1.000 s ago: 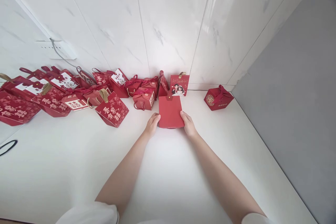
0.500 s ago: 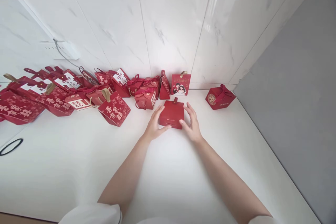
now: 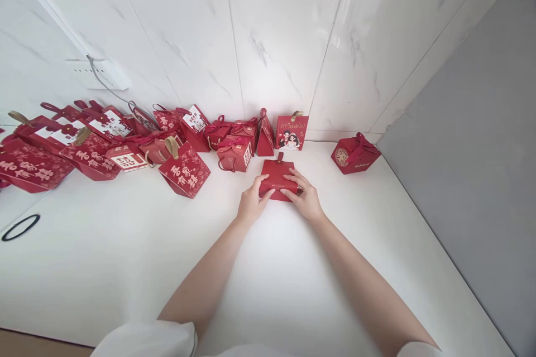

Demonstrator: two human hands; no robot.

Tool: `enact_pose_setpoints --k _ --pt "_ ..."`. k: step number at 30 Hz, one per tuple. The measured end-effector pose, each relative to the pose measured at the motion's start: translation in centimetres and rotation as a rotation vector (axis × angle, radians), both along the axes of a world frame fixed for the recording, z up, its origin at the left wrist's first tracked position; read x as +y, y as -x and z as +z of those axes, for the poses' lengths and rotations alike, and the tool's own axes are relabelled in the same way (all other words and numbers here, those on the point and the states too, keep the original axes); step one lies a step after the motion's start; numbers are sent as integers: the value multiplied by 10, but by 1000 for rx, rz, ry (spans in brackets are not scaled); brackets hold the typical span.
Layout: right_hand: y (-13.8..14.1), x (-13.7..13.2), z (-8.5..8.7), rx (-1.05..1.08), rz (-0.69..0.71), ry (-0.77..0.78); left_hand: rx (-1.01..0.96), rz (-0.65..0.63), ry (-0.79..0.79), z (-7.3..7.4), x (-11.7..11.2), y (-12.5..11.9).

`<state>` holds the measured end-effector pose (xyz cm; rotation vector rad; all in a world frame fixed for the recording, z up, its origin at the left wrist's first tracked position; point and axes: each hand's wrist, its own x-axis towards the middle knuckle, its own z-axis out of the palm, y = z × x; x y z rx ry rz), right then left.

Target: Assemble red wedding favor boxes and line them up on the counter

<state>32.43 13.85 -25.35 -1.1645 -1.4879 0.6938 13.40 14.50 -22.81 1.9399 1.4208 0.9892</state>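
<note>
A plain red gift box (image 3: 276, 174) with a small ribbon loop at its back edge sits on the white table (image 3: 268, 290). My left hand (image 3: 252, 199) grips its left side, fingers on top and thumb at the front edge. On the opposite side my right hand (image 3: 307, 198) holds it the same way, fingertips resting on the lid. Behind the box stand a red card-like box with a cartoon couple (image 3: 293, 133) and a narrow triangular red box (image 3: 265, 134).
Several red gift boxes with ribbons crowd the left, one patterned box (image 3: 186, 170) in front. A ribboned hexagonal box (image 3: 355, 153) stands at the right, near the grey panel (image 3: 469, 150). A black ring (image 3: 20, 227) lies far left. A cable hangs from the wall socket (image 3: 100, 74).
Both hands have closed in from beside the red gift box onto its sides and top. The view has shifted slightly.
</note>
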Motion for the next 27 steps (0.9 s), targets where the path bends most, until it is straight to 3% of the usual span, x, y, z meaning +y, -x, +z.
enact_pose_setpoints --k 12,15,18,21,24,27 --pt "-2 -4 3 -10 14 45 -38 11 53 -3 3 6" --pt "0 -5 5 64 56 51 -204 34 79 -2 1 1" --pt "7 -7 4 309 92 95 -435 116 80 -1 -1 -7" --pt "15 -11 3 460 45 140 -663 169 160 -3 1 -10" --pt "19 -17 6 420 -43 79 -861 124 296 -7 6 -7" --pt "20 -22 11 313 -94 -27 -910 30 323 -6 7 -6"
